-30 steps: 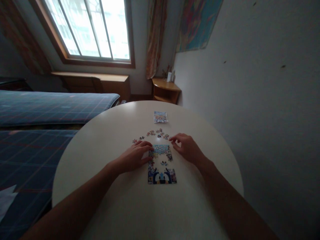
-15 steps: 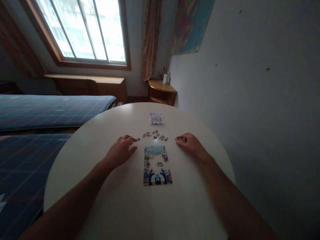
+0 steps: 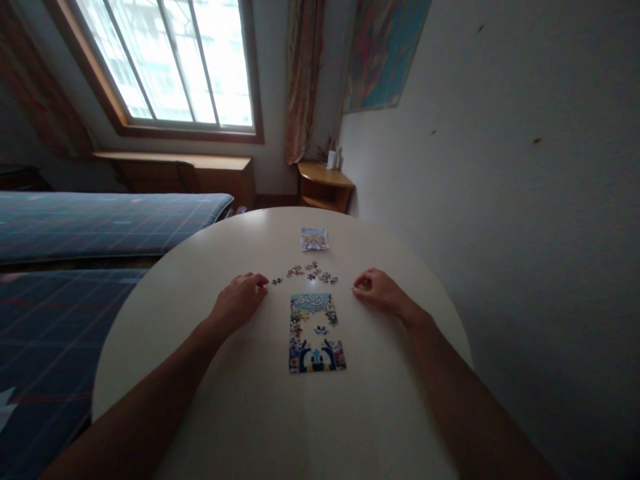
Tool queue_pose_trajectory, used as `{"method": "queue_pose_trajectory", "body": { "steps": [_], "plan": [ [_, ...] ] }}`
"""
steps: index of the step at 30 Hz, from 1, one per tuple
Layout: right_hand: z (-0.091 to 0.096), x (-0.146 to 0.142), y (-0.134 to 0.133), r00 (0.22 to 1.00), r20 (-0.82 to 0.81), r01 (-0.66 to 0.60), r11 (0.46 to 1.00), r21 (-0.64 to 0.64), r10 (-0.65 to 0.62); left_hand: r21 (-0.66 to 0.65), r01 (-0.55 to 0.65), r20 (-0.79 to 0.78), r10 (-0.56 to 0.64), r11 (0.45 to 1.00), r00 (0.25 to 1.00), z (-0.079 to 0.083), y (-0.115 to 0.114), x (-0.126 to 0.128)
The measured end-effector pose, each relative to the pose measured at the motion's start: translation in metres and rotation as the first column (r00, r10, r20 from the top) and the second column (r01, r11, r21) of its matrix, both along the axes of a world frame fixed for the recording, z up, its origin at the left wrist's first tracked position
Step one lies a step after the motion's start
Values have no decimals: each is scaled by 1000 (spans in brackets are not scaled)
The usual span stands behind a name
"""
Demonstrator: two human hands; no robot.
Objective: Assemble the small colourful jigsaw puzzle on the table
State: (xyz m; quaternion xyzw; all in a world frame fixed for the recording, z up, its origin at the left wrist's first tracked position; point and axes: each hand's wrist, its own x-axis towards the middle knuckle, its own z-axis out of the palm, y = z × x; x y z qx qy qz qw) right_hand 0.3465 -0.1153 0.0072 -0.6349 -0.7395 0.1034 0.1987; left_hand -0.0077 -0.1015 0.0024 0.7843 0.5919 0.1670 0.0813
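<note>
A partly assembled jigsaw puzzle (image 3: 317,360) lies on the round white table (image 3: 240,400), with a gap in its middle and right side. Inside that gap sits a small joined bit of puzzle (image 3: 321,330). Above it, several loose puzzle pieces (image 3: 326,277) are scattered in an arc. My left hand (image 3: 243,293) rests left of them, fingers curled towards the thumb; anything between them is hidden. Just off its fingertips lies a loose piece (image 3: 277,281). At the right, my right hand (image 3: 379,291) pinches a puzzle piece (image 3: 353,289), of which only a small edge shows.
A small printed packet (image 3: 314,239) lies towards the table's far side. Beds with plaid covers (image 3: 110,223) stand at the left, and a white wall (image 3: 500,220) runs along the right. Beyond the table are a corner shelf (image 3: 326,176) and a desk under the window.
My left hand has drawn back from the loose piece it was touching, and its fingers have curled in. My right hand has shifted slightly towards me, its fingers more bent.
</note>
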Motion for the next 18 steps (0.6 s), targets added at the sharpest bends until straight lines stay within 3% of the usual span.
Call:
{"method": "queue_pose_trajectory", "body": {
  "steps": [10,15,18],
  "plan": [
    [10,-11,-15,979,-167,-128,991,-38,119,-20,4,14,-3,1000,1000,2,-3,5],
    [10,-19,-18,909,-384,-195,979,-51,161,31,23,56,-24,999,998,2,-7,8],
    [14,-28,-22,846,-501,-253,965,-69,186,93,109,136,-121,990,983,3,-13,18]
  ]
}}
